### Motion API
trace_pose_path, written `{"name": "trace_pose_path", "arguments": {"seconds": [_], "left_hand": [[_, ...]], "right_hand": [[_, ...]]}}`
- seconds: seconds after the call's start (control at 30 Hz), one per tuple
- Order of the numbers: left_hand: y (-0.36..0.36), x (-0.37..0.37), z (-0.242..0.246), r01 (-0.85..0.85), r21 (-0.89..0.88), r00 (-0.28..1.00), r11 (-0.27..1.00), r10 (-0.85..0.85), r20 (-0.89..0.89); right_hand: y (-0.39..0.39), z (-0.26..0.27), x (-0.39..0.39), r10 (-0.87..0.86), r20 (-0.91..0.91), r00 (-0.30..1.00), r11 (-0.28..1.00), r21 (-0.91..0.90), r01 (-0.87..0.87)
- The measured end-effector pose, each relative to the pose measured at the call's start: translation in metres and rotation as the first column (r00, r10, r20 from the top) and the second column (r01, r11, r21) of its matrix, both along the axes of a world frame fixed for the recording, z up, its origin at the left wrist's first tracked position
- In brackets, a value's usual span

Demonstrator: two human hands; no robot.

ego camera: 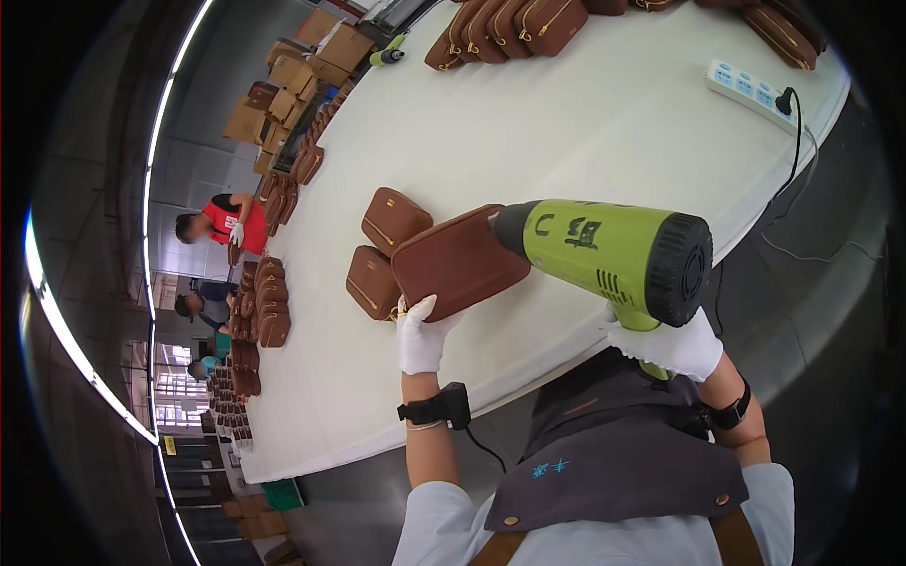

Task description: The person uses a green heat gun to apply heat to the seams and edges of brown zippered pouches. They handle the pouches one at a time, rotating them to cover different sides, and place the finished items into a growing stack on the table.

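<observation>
My left hand [425,336], in a white glove, grips the lower left corner of a brown zippered bag [460,265], with the thumb on its face. The bag is tilted, its broad side turned up towards me. My gloved right hand [669,347] is closed around the handle of a green heat gun [601,251]. Its black nozzle points left at the bag's right part and covers some of it; whether the two touch I cannot tell. Just left of the held bag lie two smaller brown bags [396,219] with gold zips.
A white-covered table [601,127] spreads before me. Several brown bags [509,32] line its far edge. A power strip [754,92] with a black plug sits at the right, its cords hanging over the edge. Another green heat gun [387,56] lies far off. A co-worker [237,223] stands beyond the left edge.
</observation>
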State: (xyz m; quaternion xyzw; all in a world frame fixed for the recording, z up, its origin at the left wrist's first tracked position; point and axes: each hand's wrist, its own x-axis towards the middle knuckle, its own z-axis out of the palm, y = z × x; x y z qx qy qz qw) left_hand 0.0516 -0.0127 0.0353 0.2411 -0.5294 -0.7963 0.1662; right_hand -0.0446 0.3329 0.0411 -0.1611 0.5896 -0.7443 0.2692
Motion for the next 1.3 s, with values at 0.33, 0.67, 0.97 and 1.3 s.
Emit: {"name": "trace_pose_path", "arguments": {"seconds": [0.33, 0.67, 0.97, 1.3], "left_hand": [[-0.008, 0.006, -0.012, -0.035, 0.128, 0.999, 0.991, 0.031, 0.029], [-0.002, -0.005, -0.021, -0.053, -0.992, 0.997, 0.112, -0.046, -0.058], [-0.005, -0.015, -0.043, -0.157, 0.094, 0.987, 0.983, 0.152, 0.049], [0.033, -0.068, -0.024, 0.223, -0.569, 0.942, 0.792, -0.024, 0.336]], "right_hand": [[0.042, -0.026, 0.021, 0.049, 0.106, 0.993, 0.993, 0.103, -0.06], [0.057, -0.018, 0.021, -0.182, 0.196, 0.964, 0.982, 0.081, 0.169], [0.061, -0.015, 0.022, -0.168, 0.207, 0.964, 0.979, 0.146, 0.139], [0.071, -0.026, 0.021, 0.018, 0.067, 0.998, 0.988, 0.153, -0.028]]}}
